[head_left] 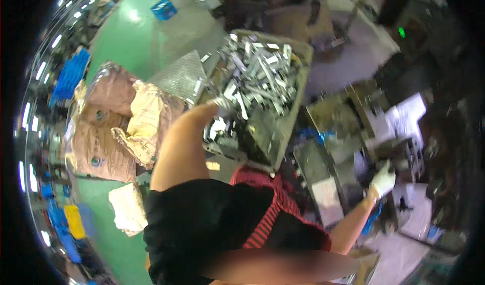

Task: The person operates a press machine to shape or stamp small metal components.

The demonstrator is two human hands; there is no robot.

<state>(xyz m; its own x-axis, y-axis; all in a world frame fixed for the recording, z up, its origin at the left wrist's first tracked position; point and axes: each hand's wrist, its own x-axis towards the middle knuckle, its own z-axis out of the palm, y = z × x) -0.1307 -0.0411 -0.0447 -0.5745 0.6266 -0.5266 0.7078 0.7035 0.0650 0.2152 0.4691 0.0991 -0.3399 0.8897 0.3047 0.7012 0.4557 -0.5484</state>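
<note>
My left arm reaches out to the left edge of a large grey tray (301, 90) heaped with strip-like metal pieces (262, 73). The white-gloved left hand (221, 103) is at the near-left part of the heap; its fingers are too blurred and small to show whether they grip a piece. Off to the right, my right hand (384, 180), also in a white glove, is against the dark machine (361, 158). A finger of it stretches forward along a dark machine part, and nothing shows in its grasp.
Bulky brown paper sacks (101, 146) stand on the green floor (118, 45) at the left, with a pale folded bundle (127, 209) nearer. A blue crate (163, 10) sits far off. A pale sheet (327, 201) lies on the machine's near side.
</note>
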